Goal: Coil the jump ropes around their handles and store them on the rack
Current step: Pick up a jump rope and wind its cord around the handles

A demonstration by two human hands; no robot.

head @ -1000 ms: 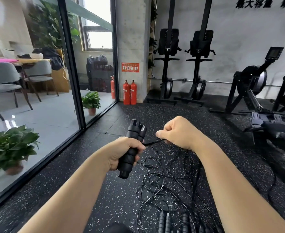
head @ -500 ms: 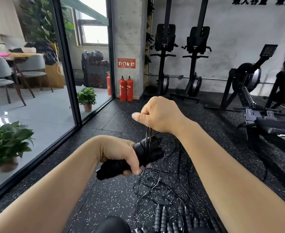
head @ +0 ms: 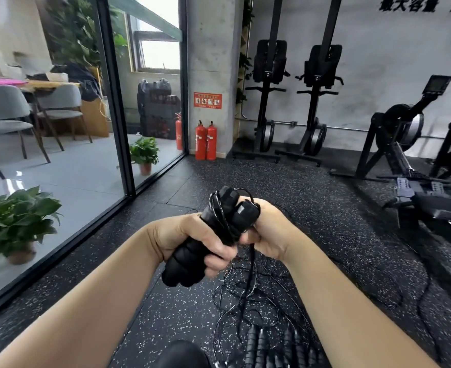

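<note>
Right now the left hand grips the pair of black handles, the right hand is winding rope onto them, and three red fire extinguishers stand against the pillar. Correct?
Not quite: the head view shows two fire extinguishers against the pillar, not three. The left hand grips the handles; the right hand winds the rope.

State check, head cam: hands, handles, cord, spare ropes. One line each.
left hand: grips the paired handles
right hand: pinches the cord beside the handles
handles: held together, tilted, a few cord turns round them
cord: mostly uncoiled, tangled on floor
spare ropes: loose on floor
</note>
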